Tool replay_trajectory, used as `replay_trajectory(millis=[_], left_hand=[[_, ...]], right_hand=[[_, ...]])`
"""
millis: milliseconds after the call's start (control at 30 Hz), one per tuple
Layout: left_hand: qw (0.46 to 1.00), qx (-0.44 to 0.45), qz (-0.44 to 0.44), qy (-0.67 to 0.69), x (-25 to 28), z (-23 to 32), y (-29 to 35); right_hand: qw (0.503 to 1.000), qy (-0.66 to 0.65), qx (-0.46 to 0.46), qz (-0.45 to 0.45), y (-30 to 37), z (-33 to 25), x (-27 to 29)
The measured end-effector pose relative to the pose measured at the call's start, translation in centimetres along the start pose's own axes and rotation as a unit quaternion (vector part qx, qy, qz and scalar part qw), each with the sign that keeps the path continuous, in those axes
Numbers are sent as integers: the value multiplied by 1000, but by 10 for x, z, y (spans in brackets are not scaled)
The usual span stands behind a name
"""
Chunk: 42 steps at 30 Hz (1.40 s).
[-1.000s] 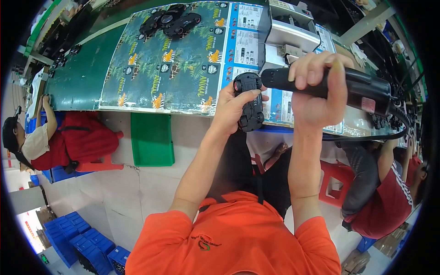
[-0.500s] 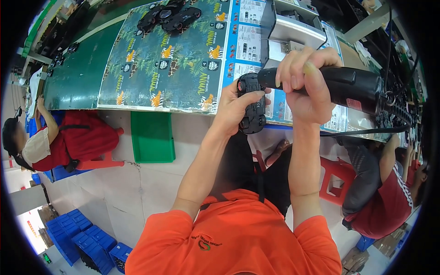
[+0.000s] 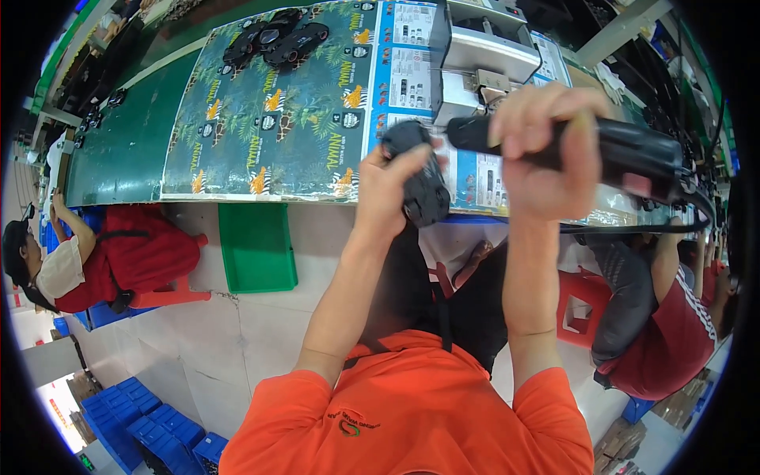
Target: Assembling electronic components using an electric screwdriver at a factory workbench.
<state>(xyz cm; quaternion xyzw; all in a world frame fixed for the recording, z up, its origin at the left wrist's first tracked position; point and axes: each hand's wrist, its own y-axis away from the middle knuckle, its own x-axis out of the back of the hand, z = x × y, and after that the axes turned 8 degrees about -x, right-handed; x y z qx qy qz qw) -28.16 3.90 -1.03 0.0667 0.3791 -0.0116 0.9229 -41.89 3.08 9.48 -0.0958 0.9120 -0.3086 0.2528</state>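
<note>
My left hand (image 3: 389,186) is closed around a black toy car (image 3: 426,190), held over the table's front edge with the thumb across it. Wrapped around a black electric screwdriver (image 3: 625,152) is my right hand (image 3: 550,150), slightly smeared by motion. The tool lies nearly level, its tip end toward the car and a small gap apart from it. A cable runs from the tool's right end. Farther off on the table, several black toy cars (image 3: 277,38) sit in a cluster.
Printed sheets (image 3: 269,119) cover the table. A metal-and-white machine (image 3: 487,55) stands behind the screwdriver. Below the edge lies a green tray (image 3: 257,249). Co-workers sit left (image 3: 134,253) and right (image 3: 661,332), the right one beside a red stool (image 3: 582,305). Blue crates (image 3: 158,427) stand lower left.
The screwdriver has drawn back to the right, away from the toy car. The car has turned in my left hand, which has moved slightly left.
</note>
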Motion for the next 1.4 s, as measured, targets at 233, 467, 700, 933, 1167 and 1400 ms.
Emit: replay_trajectory(millis=[233, 467, 700, 933, 1167, 1400], left_hand=[[992, -36, -10, 121, 9, -7, -4], [994, -24, -34, 105, 6, -8, -5], [996, -33, -6, 84, 11, -11, -10], [998, -26, -11, 60, 5, -8, -13], [999, -20, -6, 47, 4, -7, -11], [998, -16, 3, 66, 2, -7, -13]], right_hand=[[976, 167, 27, 136, -40, -19, 44], [987, -104, 125, -11, -61, 17, 49], [960, 227, -134, 98, -35, -17, 24], [995, -4, -94, 37, 40, -18, 12], [993, -40, -86, 70, 44, -4, 5], [994, 46, -95, 15, 46, -8, 7]])
